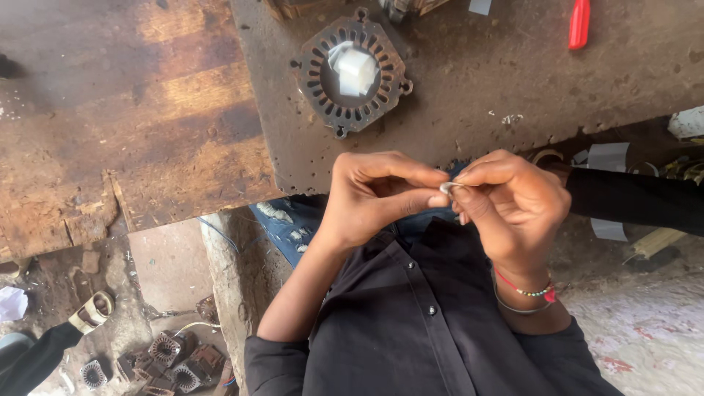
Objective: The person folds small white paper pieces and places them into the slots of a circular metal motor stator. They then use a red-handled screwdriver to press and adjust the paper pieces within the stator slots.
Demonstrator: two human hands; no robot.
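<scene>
Pinched between thumb and forefinger of both hands: a small pale strip, held in the air just off the near edge of the workbench. Left hand closed on its left end, fingers curled in, thumb pressed forward. Right hand closed on its right end, fingertips meeting those of the left. Material of the strip too small to tell.

Beaded red bracelet and thin metal bangle on the right wrist. Black buttoned shirt below both hands.

Round slotted metal stator core flat on the workbench near its near edge, well apart from the hands, with folded white paper pieces lying in its centre opening. Red tool handle at the far edge of the workbench, towards the right. Worn wooden board adjoining the left edge of the workbench.

More stator cores heaped on the floor at lower left. Roll of tape on the floor close by, beside a dark sleeve.
</scene>
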